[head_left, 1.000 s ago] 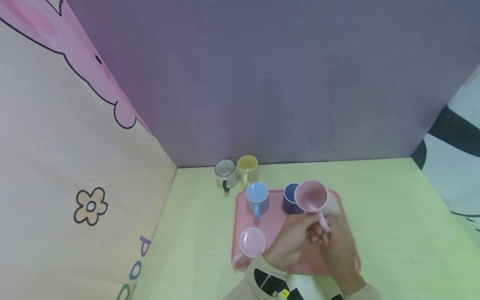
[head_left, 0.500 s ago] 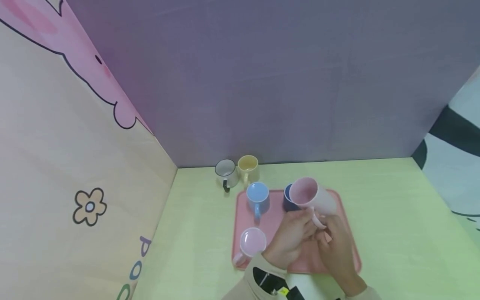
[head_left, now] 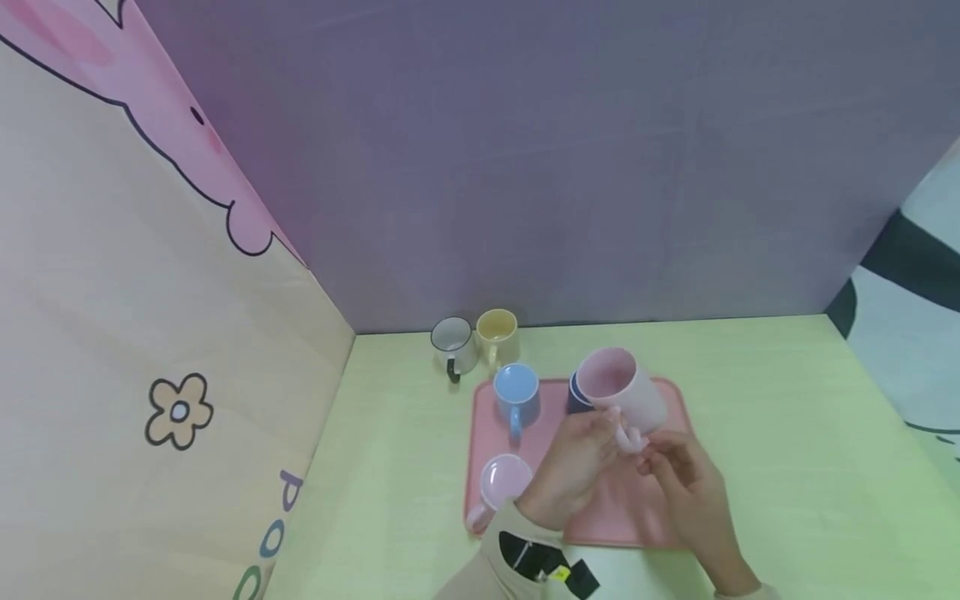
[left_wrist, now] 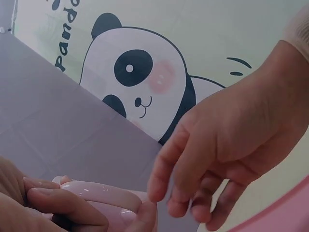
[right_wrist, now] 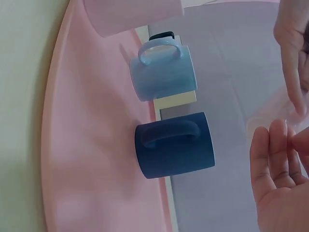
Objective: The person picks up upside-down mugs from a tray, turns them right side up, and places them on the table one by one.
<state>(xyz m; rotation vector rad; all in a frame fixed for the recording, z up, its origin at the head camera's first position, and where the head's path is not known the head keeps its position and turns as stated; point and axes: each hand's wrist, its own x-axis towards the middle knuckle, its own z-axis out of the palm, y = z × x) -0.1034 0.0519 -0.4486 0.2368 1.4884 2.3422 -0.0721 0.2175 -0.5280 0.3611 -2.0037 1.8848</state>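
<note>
In the head view, a yellow-green surface (head_left: 787, 417) carries a pink tray (head_left: 622, 518). The left hand (head_left: 573, 467) has its grip clamped on a raised pink mug (head_left: 637, 396); at the mug's five o'clock, the fingers of the right hand (head_left: 693, 496) are loosely bent, contact uncertain. The pink mug, above the tray's twelve o'clock, is pale outside, deeper pink within, its mouth tilted between ten and eleven. On the tray stand a blue mug (head_left: 516, 390) at ten o'clock and a navy mug (right_wrist: 177, 153), partly hidden, at twelve. The pink mug's handle (head_left: 630, 440) is a glossy loop at six.
</note>
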